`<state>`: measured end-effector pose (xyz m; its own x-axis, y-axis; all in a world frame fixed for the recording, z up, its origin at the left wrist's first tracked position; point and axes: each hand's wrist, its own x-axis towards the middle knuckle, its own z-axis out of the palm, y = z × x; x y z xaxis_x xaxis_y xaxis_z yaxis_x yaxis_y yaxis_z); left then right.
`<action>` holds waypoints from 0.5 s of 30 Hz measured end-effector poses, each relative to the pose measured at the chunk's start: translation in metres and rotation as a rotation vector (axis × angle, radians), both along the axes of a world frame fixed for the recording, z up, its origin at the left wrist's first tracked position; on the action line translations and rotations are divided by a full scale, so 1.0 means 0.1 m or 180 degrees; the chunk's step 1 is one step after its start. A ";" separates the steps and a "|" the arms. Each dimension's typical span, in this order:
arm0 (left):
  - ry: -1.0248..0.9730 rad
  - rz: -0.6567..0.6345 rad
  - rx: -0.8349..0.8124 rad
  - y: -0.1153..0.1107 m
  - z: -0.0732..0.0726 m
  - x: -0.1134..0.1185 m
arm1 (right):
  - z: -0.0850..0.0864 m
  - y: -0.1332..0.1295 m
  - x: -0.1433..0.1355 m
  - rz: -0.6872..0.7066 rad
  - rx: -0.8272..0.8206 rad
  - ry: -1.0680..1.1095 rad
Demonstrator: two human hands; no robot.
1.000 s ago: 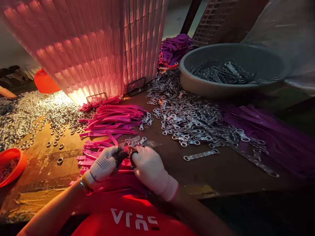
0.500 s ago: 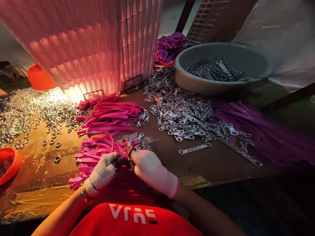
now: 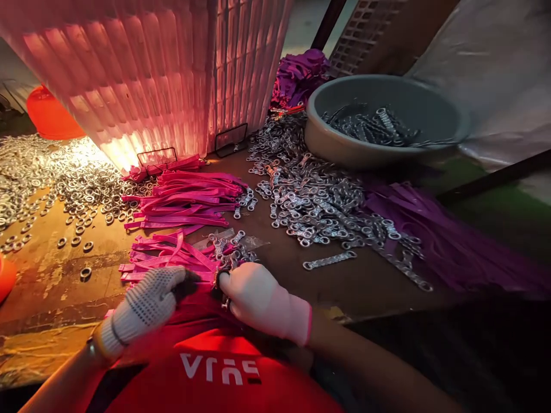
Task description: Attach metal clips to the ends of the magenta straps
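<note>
My left hand (image 3: 150, 304), in a white dotted glove, is closed with dark fingertips pinched together. A pink strap (image 3: 204, 277) appears to run from those fingertips to my right hand (image 3: 256, 298). That hand, in a white glove with a pink cuff, is closed around a small metal link piece (image 3: 225, 301), mostly hidden by the fingers. Just beyond both hands lies a bundle of pink straps (image 3: 159, 252) with metal link pieces (image 3: 232, 244) at its right end. Another pink strap bundle (image 3: 189, 198) lies behind it.
Loose metal rings (image 3: 86, 183) spread across the left. Metal link strips (image 3: 318, 201) are heaped at the right, beside purple straps (image 3: 439, 235). A grey basin (image 3: 379, 155) holds more strips. Ribbed translucent panels (image 3: 172, 86) stand at the back, near an orange lamp shade (image 3: 54, 115).
My left hand has moved left and down, away from my right hand, opening a gap between them. My right hand stays nearly in place. The view has shifted slightly right.
</note>
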<state>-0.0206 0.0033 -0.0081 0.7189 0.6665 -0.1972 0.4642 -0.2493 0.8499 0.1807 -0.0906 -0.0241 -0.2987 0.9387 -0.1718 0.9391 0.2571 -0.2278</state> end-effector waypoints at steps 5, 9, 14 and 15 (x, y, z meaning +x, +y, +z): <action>-0.0365 0.1182 -0.0691 0.09 0.05 -0.04 | -0.13 0.18 0.50 -0.0518 0.0488 0.0361; -0.1125 0.1621 -0.2585 0.13 -0.12 0.22 | -0.46 0.69 1.13 -0.1399 0.0585 0.0013; -0.1504 0.2170 -0.3915 0.19 -0.19 0.53 | -0.84 1.14 1.55 -0.1007 0.0393 -0.0297; -0.1524 0.2196 -0.3981 0.20 -0.19 0.55 | -0.88 1.17 1.59 -0.0930 0.0361 -0.0306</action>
<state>0.0344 0.0233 -0.0270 0.5026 0.4754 -0.7220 -0.1903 0.8756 0.4441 0.3395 0.0262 -0.1124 -0.0015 0.9971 -0.0756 0.9928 -0.0076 -0.1198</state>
